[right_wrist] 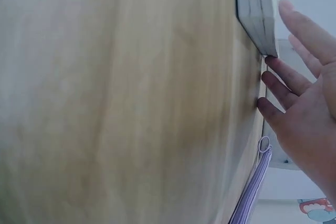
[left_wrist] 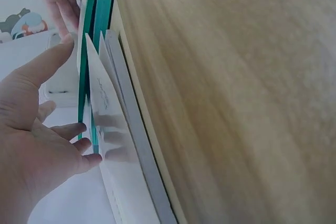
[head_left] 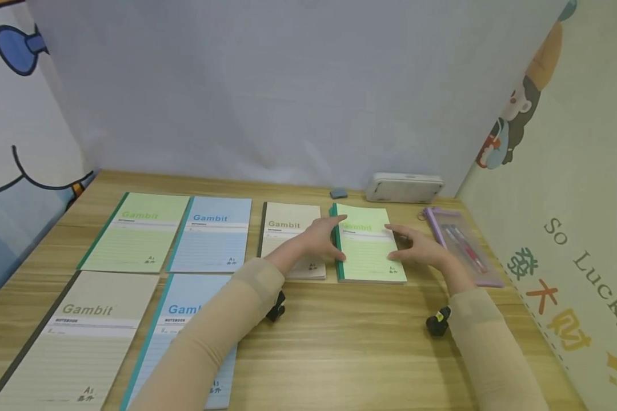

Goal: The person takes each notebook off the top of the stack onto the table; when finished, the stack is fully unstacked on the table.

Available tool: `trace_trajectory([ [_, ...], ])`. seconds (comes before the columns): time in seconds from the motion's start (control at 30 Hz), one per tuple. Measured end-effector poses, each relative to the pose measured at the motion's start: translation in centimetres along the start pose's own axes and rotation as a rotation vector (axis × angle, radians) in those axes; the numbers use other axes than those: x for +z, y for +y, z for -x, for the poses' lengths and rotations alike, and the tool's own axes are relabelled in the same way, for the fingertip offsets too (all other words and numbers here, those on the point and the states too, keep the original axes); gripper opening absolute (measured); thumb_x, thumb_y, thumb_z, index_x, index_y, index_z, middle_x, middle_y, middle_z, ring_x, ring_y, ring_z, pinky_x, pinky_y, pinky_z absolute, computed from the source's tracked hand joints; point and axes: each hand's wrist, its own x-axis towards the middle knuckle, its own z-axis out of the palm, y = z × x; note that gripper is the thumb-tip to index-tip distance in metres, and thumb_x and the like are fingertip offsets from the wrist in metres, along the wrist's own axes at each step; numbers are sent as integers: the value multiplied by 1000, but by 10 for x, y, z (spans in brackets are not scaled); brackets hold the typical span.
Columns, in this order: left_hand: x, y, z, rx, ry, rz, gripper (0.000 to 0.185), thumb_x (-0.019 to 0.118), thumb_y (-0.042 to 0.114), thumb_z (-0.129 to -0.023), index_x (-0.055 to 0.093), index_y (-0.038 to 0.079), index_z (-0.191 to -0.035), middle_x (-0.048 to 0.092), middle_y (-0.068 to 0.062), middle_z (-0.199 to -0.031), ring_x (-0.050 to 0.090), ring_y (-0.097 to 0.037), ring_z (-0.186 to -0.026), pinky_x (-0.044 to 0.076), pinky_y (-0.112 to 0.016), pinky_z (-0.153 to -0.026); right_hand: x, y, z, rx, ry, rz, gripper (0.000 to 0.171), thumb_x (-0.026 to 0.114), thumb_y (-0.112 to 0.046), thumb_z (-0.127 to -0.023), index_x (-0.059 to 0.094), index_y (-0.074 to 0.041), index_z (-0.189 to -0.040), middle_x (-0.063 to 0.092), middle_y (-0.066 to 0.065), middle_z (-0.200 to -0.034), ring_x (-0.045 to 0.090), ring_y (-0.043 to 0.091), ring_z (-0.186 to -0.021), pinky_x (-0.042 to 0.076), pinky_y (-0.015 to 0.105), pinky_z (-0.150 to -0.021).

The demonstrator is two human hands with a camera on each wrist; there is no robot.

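Observation:
A small stack of green notebooks (head_left: 367,260) with teal spines lies on the table between both hands. My left hand (head_left: 319,237) is at its spine side, thumb and fingers spread, its forearm over the cream notebook (head_left: 283,231). The left wrist view shows the left fingertips against the teal spines (left_wrist: 102,17) and the thumb straight near the top cover. At the opposite edge, my right hand (head_left: 421,248) has its thumb and index finger by the cover. In the right wrist view, one fingertip touches the corner of the stack (right_wrist: 254,3); the other fingers are extended.
To the left lie a green notebook (head_left: 133,234), blue notebooks (head_left: 211,234) and a larger-looking cream notebook (head_left: 77,342). A purple-edged pouch with pens (head_left: 460,240) is at the right. A white case (head_left: 404,188) and a grey-blue eraser-like block (head_left: 338,193) sit along the back edge.

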Motion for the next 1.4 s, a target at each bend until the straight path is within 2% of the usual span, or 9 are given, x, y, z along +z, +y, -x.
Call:
trace_trajectory([
  [0.13,-2,2,1,18,31,77,97,78,29,-67,18,22,-143,24,-6,-146,23,-27,-132,26,-40,-105,-3,0,2,-3,28,-70,76,67,-31,-79,25,-20,-142,17,15,-146,23,40,-129,24,54,-102],
  [0.3,-1,2,1,37,91,135,94,77,21,-69,20,23,-142,40,-8,-131,48,-22,-112,44,-31,-87,-7,-1,1,-31,78,-186,73,68,-21,-78,30,-12,-139,31,17,-140,39,37,-121,38,46,-95],
  [0.4,0,2,1,50,119,157,92,77,14,-69,21,22,-142,42,-8,-124,54,-17,-94,48,-24,-71,-10,-3,2,-24,117,-170,70,69,-20,-78,34,-10,-137,33,16,-139,46,33,-115,44,42,-90],
  [0.53,-1,2,1,60,160,162,92,76,6,-68,23,18,-142,38,-9,-130,55,-15,-87,47,-19,-64,-13,-8,4,-2,148,-137,67,68,-25,-78,37,-12,-136,33,11,-140,47,30,-112,43,42,-90],
  [0.7,-7,7,4,29,157,189,94,76,5,-66,22,15,-142,47,-7,-115,54,-15,-86,48,-21,-65,-18,-20,7,4,157,-145,68,69,-26,-77,38,-15,-136,36,10,-138,46,27,-111,45,37,-88],
  [0.83,-14,10,6,10,123,214,92,75,6,-68,20,15,-142,48,-7,-117,54,-17,-92,48,-21,-68,-23,-37,9,-8,162,-101,67,67,-24,-79,36,-13,-137,42,14,-133,47,27,-109,46,28,-84],
  [0.97,-23,12,10,6,106,229,93,74,6,-69,19,16,-143,47,-8,-120,54,-18,-96,49,-22,-70,-26,-48,10,-11,174,-69,67,67,-28,-79,36,-16,-137,46,15,-127,47,25,-110,43,36,-88],
  [1.03,-27,14,12,12,101,245,93,74,6,-69,19,16,-143,47,-8,-120,53,-16,-95,49,-22,-70,-27,-50,10,-2,188,-66,68,68,-29,-78,37,-20,-137,47,13,-126,47,23,-110,43,38,-88],
  [1.4,-60,25,35,86,127,307,81,71,13,-74,25,14,-141,49,-6,-104,51,-16,-90,47,-25,-73,-29,-81,12,-8,271,-59,63,69,-35,-75,43,-30,-132,55,4,-115,54,16,-98,46,25,-76],
])
